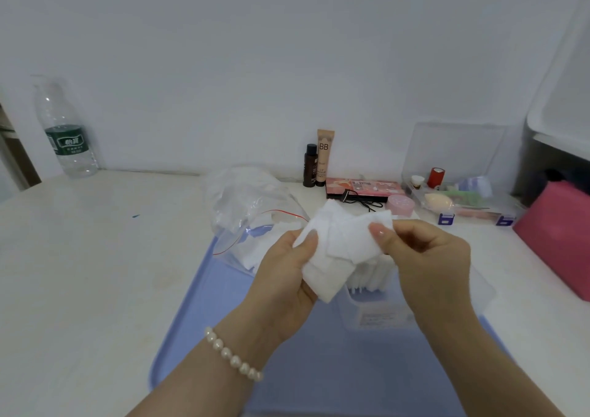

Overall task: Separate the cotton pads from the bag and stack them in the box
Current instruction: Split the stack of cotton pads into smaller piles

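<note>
Both hands hold a loose bunch of white cotton pads point(338, 247) above a blue tray point(204, 305). My left hand point(284, 276) grips the bunch from the left, thumb on top. My right hand point(424, 257) pinches its right edge between thumb and fingers. Right beneath the pads stands a clear plastic box point(373, 305) with white pads stacked upright inside; my right hand hides part of it. A clear zip bag point(252, 212) with a red seal line lies behind on the tray's far edge, more pads inside.
A water bottle point(65, 136) stands at the back left. Behind the bag are a dark bottle point(310, 166), a BB tube point(325, 155), a palette point(364, 188) and a pink jar point(400, 204). A clear organiser box point(459, 193) and a pink item point(558, 234) sit right.
</note>
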`<action>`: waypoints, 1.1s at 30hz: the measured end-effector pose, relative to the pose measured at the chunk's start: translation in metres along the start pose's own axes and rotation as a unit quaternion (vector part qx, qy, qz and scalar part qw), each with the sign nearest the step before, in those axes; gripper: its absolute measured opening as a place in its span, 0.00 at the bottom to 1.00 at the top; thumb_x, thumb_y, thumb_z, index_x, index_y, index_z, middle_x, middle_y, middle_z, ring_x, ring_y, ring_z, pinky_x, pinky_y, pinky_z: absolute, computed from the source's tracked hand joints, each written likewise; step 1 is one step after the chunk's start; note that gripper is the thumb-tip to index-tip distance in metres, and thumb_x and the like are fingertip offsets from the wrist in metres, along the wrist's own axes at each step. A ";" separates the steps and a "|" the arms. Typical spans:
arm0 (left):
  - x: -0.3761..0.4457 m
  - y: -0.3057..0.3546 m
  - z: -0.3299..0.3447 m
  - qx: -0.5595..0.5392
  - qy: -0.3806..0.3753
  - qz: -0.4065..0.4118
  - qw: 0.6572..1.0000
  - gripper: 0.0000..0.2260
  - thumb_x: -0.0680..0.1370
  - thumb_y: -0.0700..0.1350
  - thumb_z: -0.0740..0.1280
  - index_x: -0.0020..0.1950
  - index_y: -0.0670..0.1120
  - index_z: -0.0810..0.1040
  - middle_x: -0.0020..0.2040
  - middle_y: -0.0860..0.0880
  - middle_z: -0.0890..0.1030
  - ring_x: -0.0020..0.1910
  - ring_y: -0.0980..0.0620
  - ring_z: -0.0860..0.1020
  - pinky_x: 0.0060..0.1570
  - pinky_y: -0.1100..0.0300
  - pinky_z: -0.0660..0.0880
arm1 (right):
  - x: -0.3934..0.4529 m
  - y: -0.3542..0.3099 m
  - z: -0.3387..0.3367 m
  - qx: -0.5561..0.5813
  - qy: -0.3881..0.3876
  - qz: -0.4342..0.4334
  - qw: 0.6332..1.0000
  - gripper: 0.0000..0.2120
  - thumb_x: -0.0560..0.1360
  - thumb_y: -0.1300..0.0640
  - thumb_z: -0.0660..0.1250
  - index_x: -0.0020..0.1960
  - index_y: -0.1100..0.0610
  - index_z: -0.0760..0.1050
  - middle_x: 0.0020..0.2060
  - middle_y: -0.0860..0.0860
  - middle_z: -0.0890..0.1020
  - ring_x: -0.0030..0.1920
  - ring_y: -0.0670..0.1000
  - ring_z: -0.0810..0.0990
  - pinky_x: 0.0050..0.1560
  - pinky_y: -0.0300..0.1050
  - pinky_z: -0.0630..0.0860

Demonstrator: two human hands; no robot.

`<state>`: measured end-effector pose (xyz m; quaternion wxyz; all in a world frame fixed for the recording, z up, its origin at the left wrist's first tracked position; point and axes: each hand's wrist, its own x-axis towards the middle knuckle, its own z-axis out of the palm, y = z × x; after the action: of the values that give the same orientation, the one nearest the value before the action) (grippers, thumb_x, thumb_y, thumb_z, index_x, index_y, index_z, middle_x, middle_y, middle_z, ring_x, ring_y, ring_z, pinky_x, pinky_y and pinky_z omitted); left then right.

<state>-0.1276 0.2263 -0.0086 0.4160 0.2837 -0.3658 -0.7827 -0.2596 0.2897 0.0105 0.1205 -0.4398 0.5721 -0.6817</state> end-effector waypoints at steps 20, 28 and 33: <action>0.004 -0.008 -0.002 -0.017 -0.056 0.002 0.998 0.11 0.79 0.40 0.60 0.59 0.40 0.76 0.55 0.41 0.82 0.49 0.46 0.81 0.46 0.56 0.80 | 0.006 -0.007 -0.010 0.035 0.068 0.029 0.997 0.06 0.71 0.62 0.70 0.37 0.54 0.80 0.28 0.51 0.78 0.28 0.44 0.71 0.30 0.30 0.69; 0.003 -0.007 0.000 -0.026 -0.058 0.021 0.998 0.15 0.79 0.41 0.59 0.64 0.38 0.72 0.61 0.38 0.78 0.53 0.45 0.78 0.48 0.57 0.79 | -0.001 -0.010 0.001 0.138 -0.102 0.182 0.968 0.06 0.68 0.60 0.70 0.42 0.62 0.79 0.28 0.56 0.82 0.23 0.50 0.79 0.22 0.37 0.73; 0.004 -0.009 -0.001 -0.023 -0.064 0.020 0.997 0.19 0.78 0.45 0.60 0.67 0.38 0.69 0.63 0.36 0.76 0.57 0.41 0.77 0.55 0.51 0.76 | -0.003 -0.006 0.004 0.102 -0.086 0.147 0.980 0.03 0.71 0.64 0.69 0.39 0.61 0.77 0.25 0.55 0.81 0.21 0.51 0.78 0.21 0.38 0.72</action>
<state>-0.1329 0.2265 -0.0165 0.4140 0.2156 -0.3794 -0.7989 -0.2530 0.2912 0.0140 0.3123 -0.3932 0.5453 -0.6712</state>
